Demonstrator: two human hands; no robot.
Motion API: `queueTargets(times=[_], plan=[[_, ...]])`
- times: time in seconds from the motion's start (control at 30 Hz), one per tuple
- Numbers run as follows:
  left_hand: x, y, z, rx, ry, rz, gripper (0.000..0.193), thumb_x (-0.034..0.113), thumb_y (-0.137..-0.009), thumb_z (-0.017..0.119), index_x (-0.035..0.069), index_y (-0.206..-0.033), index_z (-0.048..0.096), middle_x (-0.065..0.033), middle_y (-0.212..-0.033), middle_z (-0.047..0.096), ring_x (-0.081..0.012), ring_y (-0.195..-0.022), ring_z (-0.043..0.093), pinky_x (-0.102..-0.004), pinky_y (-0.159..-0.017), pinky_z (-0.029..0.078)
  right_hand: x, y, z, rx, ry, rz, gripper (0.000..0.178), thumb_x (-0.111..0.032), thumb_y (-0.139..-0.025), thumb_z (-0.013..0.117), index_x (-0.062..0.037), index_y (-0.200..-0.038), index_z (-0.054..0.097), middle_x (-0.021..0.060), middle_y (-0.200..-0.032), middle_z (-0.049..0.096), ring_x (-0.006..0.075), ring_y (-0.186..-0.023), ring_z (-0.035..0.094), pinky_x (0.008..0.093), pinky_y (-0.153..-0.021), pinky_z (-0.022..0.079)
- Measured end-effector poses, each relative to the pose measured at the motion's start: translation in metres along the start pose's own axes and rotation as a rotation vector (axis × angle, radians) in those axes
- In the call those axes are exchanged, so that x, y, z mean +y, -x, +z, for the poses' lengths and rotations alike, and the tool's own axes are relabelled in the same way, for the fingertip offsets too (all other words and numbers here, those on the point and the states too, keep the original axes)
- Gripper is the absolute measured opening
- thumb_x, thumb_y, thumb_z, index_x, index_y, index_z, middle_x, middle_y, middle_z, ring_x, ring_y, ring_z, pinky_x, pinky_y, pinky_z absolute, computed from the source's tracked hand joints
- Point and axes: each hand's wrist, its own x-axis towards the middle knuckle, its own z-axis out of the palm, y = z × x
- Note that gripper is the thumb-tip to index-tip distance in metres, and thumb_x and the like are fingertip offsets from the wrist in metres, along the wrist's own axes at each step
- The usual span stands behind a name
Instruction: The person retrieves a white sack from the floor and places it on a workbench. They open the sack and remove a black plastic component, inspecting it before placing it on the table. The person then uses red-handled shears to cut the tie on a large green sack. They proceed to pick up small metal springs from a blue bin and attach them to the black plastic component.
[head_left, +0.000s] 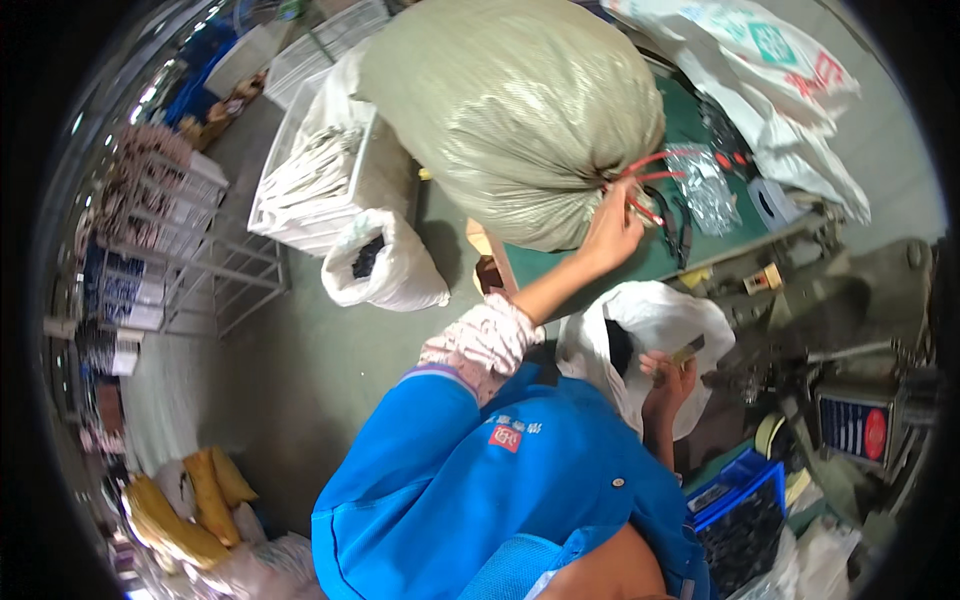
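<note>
Two hands were well apart; the left hand [612, 232], arm stretched forward, pinched red ties [652, 160] on one big greenish sack [510, 110] atop one table [640, 262]; the right hand [668, 380], fingers curled, held one small object [690, 347], perhaps a blade; two white sacks [410, 285] stood nearby.

Left hand [612, 232] outstretched, pinching; right hand [668, 378] lower, curled.

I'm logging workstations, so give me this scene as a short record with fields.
Left hand: at red cord, by the sack's gathered neck
Large sack: grey-green, bulging, on green table
Right hand: holding small flat object, kind unclear
Left side: white bin; white bag, open, dark contents
</note>
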Motion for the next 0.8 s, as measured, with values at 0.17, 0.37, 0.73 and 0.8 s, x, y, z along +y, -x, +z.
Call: queueTargets(times=[0.17,0.37,0.73,0.8], plan=[[-0.02,0.077,-0.07,0.003,0.438,-0.37,0.023,-0.001,-0.088,0.044,-0.002,-0.106,0.057,-0.0106,-0.087,0.066,-0.0119,-0.069,0.063,-0.0232,-0.061,0.051,0.004,-0.023,0.043,-0.248,0.079,0.094,0.023,-0.005,-0.083,0.049,0.0022,-0.104,0.052,0.0167,-0.089,0.063,0.0244,-0.074,0.065,0.0299,-0.066,0.052],[-0.09,0.11,-0.178,0.253,0.56,-0.754,0.021,-0.004,-0.085,0.045,-0.002,-0.101,0.058,-0.011,-0.087,0.064,-0.0155,-0.066,0.063,-0.0261,-0.059,0.053,0.025,-0.031,0.045,-0.079,0.087,0.026,0.016,-0.013,-0.089,0.049,-0.0003,-0.099,0.05,0.0141,-0.085,0.061,0.0219,-0.069,0.063,0.0325,-0.065,0.052],[-0.2,0.035,-0.324,0.421,0.731,-0.925,0.022,0.002,-0.087,0.046,0.001,-0.108,0.053,-0.0099,-0.092,0.06,-0.0182,-0.074,0.059,-0.0289,-0.064,0.05,0.064,-0.124,0.098,0.332,-0.163,0.204,0.02,-0.024,-0.095,0.04,-0.0067,-0.092,0.051,0.0092,-0.086,0.06,0.0212,-0.073,0.059,0.0313,-0.065,0.048],[-0.224,0.023,-0.344,0.505,0.801,-0.924,0.019,0.002,-0.087,0.046,0.0,-0.103,0.055,-0.0112,-0.091,0.061,-0.0203,-0.073,0.061,-0.0299,-0.065,0.051,0.076,-0.144,0.093,0.185,-0.031,0.224,0.018,-0.023,-0.094,0.039,-0.0103,-0.092,0.051,0.0049,-0.076,0.054,0.0201,-0.069,0.055,0.0308,-0.064,0.047]])
